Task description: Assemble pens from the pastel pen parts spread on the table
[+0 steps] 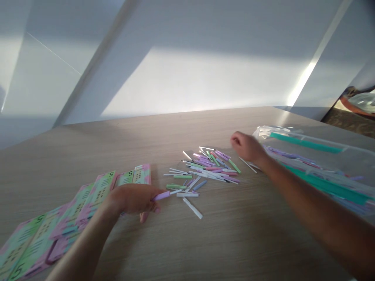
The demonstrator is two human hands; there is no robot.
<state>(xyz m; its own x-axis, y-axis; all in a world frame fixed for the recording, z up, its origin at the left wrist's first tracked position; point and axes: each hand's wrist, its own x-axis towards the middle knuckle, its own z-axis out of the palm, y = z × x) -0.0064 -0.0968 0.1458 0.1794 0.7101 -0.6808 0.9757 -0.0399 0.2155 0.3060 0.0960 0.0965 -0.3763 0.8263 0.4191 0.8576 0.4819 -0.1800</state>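
My left hand (137,199) is closed round a slim purple stick with a thin white end (161,196), which points toward the pile. In front of it on the table lies a loose pile of similar slim sticks (209,166) in purple, green, white, pink and blue. My right hand (244,146) is curled into a fist to the right of the pile; what is inside it, if anything, is hidden. Thin white sticks (248,165) lie on the table just below that hand.
Several pink and green boxes (96,195) marked with a 5 lie overlapping at the left. At the right stands a clear plastic container (322,187) with turquoise strips and more slim sticks inside. A white wall (190,78) rises behind the wooden table (222,242).
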